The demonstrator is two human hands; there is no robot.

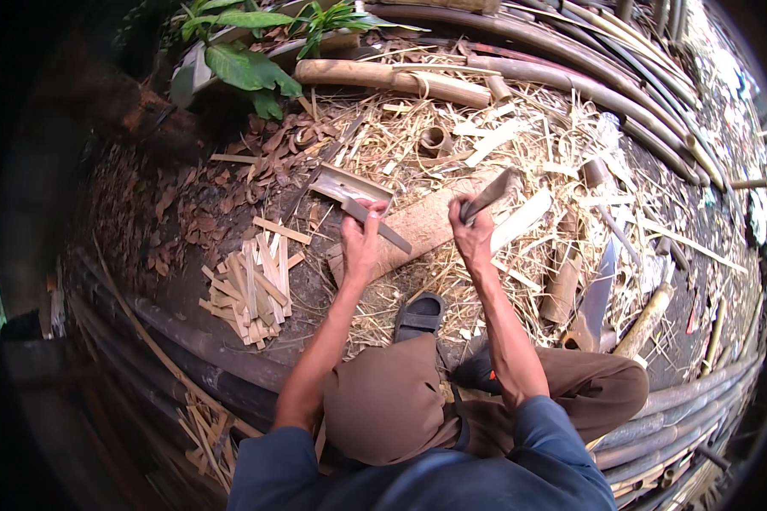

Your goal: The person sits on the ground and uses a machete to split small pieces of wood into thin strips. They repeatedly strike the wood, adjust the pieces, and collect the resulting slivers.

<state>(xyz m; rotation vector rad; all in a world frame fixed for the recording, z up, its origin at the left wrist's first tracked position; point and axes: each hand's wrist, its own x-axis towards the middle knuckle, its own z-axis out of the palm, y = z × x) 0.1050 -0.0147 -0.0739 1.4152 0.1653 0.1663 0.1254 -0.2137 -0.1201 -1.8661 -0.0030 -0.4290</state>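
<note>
My left hand (360, 243) is closed around a flat, grey-brown bamboo strip (392, 237), which slants down to the right over a wooden board (430, 223). A split half of bamboo (354, 184) lies just beyond these fingers. My right hand (474, 232) grips a broad-bladed knife (491, 194) whose blade points up and to the right, above the board's far end. Its handle is mostly hidden in the fist. Strip and knife are apart. To the left of my left forearm lies a loose pile of pale bamboo slats (249, 289).
A handsaw (603, 285) lies at the right, beside bamboo offcuts (562, 289). Shavings (400, 145) cover the ground around the board. Long bamboo poles (571, 81) line the far side, with a leafy plant (245, 66) at far left. A sandal (420, 315) is by my knee.
</note>
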